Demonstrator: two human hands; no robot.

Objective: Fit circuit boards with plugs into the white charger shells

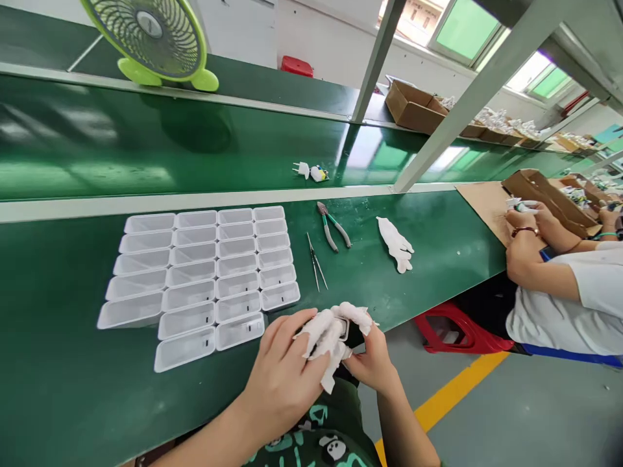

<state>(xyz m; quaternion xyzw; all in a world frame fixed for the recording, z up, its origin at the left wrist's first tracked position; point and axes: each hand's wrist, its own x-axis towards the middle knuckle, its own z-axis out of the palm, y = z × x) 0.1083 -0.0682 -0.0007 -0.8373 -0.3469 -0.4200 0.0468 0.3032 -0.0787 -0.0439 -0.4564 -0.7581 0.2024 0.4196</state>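
My left hand (292, 366) and my right hand (374, 360) meet at the bench's front edge, with ragged white coverings (324, 337) over several fingers. Both hands have their fingers closed around a small white rectangular housing (344, 329), mostly hidden by the coverings. Ahead of them lie tweezers (316, 263), tips toward me, and green-handled cutting pliers (333, 226). A crumpled white glove-like piece (395, 244) rests farther right. On the ledge behind sits a white plug with a small circuit part (311, 171).
Rows of translucent plastic trays (189, 321) cover the bench's left side. A green fan (150, 32) stands on the upper shelf. At right, a co-worker's hands (528, 220) hold a small part beside cardboard boxes (545, 198). A red stool (452, 331) stands below the bench.
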